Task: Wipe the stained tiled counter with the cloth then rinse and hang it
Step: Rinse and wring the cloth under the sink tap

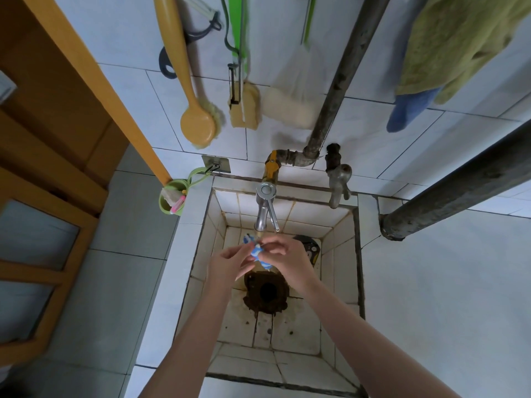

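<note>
A small blue and white cloth [258,253] is bunched between both my hands, right under the spout of the chrome tap [265,208]. My left hand [230,264] pinches it from the left, and my right hand [287,255] grips it from the right with curled fingers. Both hands hover over the tiled sink basin [339,254], above its rusty drain hole [266,291]. Much of the cloth is hidden inside my fingers.
Brushes [198,122] and sponges [245,106] hang on the tiled wall above the sink. A green towel [459,44] and a blue cloth [408,110] hang at the upper right. An old grey tap [339,179] and thick pipes [457,193] stand to the right. A green cup [172,199] hangs left of the basin.
</note>
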Demonstrator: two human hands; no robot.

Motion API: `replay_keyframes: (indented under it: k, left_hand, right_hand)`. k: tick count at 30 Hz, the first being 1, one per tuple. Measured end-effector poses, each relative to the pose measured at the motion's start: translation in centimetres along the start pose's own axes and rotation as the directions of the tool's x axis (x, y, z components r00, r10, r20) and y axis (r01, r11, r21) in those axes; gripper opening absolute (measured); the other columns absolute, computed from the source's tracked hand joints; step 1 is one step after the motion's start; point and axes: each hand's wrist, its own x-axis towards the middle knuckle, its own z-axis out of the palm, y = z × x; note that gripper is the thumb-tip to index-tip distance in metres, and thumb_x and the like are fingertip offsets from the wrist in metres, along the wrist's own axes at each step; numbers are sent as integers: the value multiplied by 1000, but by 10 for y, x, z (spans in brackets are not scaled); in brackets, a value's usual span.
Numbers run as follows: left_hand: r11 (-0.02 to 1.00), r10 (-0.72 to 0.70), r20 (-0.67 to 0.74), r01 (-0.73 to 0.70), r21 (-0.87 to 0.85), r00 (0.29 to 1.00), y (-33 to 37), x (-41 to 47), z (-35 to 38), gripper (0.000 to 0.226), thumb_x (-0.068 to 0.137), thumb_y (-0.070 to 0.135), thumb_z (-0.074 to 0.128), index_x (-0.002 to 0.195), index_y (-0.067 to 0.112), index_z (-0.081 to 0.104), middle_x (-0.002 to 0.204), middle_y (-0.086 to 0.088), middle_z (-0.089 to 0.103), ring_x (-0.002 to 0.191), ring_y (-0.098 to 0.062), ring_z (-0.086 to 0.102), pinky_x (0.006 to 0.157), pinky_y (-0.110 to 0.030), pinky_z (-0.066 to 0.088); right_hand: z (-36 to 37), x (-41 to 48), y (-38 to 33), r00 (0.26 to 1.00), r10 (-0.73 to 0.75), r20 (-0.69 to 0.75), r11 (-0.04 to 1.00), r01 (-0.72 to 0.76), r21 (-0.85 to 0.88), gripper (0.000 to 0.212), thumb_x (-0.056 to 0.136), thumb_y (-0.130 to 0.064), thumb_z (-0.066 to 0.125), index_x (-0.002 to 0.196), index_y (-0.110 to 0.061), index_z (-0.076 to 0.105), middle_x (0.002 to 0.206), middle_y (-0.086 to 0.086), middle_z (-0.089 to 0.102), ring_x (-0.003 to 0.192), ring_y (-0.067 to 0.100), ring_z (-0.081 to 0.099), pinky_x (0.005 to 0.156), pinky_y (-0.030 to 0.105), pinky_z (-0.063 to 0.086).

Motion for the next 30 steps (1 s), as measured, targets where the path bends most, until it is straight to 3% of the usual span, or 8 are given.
replay_keyframes:
  k: [5,11,19,23,26,30]
  left_hand:
    - [999,30,-4,-30,-19,1000,-1,1,-3,22,77,12,70,97,1,67,94,-18,70,86,-24,69,73,-23,57]
    - [998,63,25,-63,17,998,-1,-3,-2,18,77,10,68,94,2,67,93,-17,70,88,-26,69,74,-26,57]
    - [996,65,9,-66,56,998,-5,0,-4,18,78,8,67,94,1,67,92,-15,71,85,-24,70,74,-27,57]
    - [997,62,12,-63,40,998,-2,4,-7,17,84,8,61,98,-2,63,93,-16,68,88,-25,67,71,-21,57]
    - [996,59,-1,-59,65,998,5,6,-13,9,88,11,56,93,4,60,89,-10,65,85,-21,63,71,-21,55]
    - [991,64,-22,-60,119,998,12,11,-26,16,92,13,50,102,3,58,88,-10,64,83,-21,60,77,-27,50]
  right_hand:
    - [2,0,5,997,76,-27,989,-72,129,17,85,-16,67,101,-14,67,100,3,71,94,16,68,84,30,56]
    - [6,2,7,989,138,-49,987,-133,89,27,79,-13,73,103,-3,67,97,9,71,89,20,69,80,33,58]
    - [7,3,12,975,211,-73,975,-205,80,14,84,-6,66,97,-3,68,95,11,71,81,18,71,77,29,58]
    - [-1,9,9,958,250,-139,968,-247,40,8,91,-13,55,95,-17,61,90,-5,63,90,11,62,83,25,51]
    - [-12,15,10,935,309,-176,951,-298,85,8,94,-18,48,92,-17,56,89,-2,58,88,14,56,84,29,47]
    - [-20,22,11,918,335,-212,940,-311,142,13,94,-20,48,86,-21,58,89,8,58,86,20,56,91,41,49]
